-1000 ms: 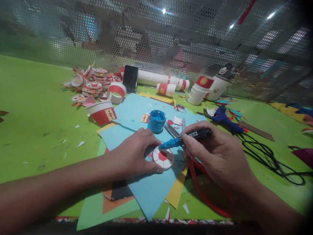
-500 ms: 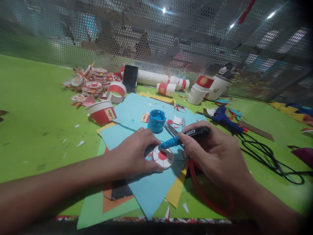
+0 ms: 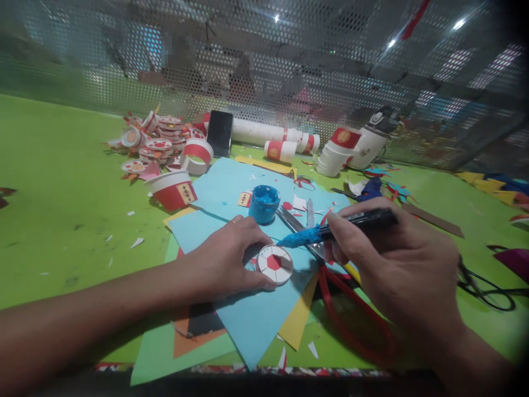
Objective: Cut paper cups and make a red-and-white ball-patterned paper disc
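Note:
My left hand [image 3: 225, 259] rests on light blue paper [image 3: 248, 314], its thumb and fingers closed on the edge of a small white disc with a red centre [image 3: 275, 264]. My right hand [image 3: 397, 264] grips a black brush with a blue paint-covered tip [image 3: 330, 231], held just above and right of the disc, not touching it. A small open pot of blue paint [image 3: 264, 204] stands behind the disc.
Red-handled scissors [image 3: 330, 275] lie under my right hand. A red and white paper cup [image 3: 171, 190], a pile of decorated discs [image 3: 152, 143], a phone [image 3: 220, 132], rolled cups [image 3: 281, 144], a blue glue gun [image 3: 372, 190] and black cable [image 3: 483, 284] sit on the green table [image 3: 61, 209]. Mesh wall behind.
My right hand has lifted the brush tip off the disc and drawn back to the right. My left hand has stayed on the disc.

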A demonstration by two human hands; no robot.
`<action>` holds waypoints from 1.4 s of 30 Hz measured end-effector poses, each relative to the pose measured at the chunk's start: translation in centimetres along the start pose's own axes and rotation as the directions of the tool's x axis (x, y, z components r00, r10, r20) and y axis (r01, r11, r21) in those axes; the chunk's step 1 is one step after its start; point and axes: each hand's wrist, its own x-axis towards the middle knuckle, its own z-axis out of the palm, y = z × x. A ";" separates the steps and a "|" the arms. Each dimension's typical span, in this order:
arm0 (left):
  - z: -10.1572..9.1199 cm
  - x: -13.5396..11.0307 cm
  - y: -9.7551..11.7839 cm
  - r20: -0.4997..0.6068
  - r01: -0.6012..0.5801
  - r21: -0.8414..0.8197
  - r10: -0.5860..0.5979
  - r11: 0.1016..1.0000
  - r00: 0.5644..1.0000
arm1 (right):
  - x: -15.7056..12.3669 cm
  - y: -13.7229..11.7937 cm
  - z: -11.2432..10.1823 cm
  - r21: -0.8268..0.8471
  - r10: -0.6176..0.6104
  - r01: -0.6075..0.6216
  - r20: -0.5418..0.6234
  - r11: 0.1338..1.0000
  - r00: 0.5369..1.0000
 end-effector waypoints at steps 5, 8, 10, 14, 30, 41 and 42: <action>0.1 -0.1 -0.1 -0.024 -0.022 0.003 0.022 1.000 0.999 | -0.1 -0.1 0.3 -0.043 -0.024 0.026 0.045 0.999 0.999; 0.2 -0.1 -0.2 -0.027 -0.032 0.009 0.032 0.999 0.999 | -0.2 -0.1 0.5 -0.055 -0.044 0.047 0.055 0.997 0.997; 0.2 -0.1 -0.1 -0.025 -0.027 0.018 0.028 0.999 0.999 | -0.3 0.0 0.6 -0.062 -0.060 0.064 0.060 0.996 0.996; 0.2 0.0 -0.1 -0.028 -0.014 0.035 0.015 0.999 1.000 | -0.2 0.1 1.0 -0.078 -0.091 0.095 0.048 0.992 0.995; 0.2 -0.1 -0.1 -0.026 -0.013 0.039 0.014 0.999 1.000 | -0.4 0.5 1.1 -0.120 -0.117 0.123 0.054 0.985 0.992; 0.4 0.0 -0.2 -0.039 -0.020 0.040 0.022 0.999 0.999 | -0.4 0.5 1.2 -0.135 -0.122 0.129 0.059 0.982 0.991; 0.4 0.0 -0.1 -0.037 -0.020 0.041 0.021 0.999 0.999 | -0.4 0.5 1.2 -0.136 -0.122 0.129 0.056 0.982 0.991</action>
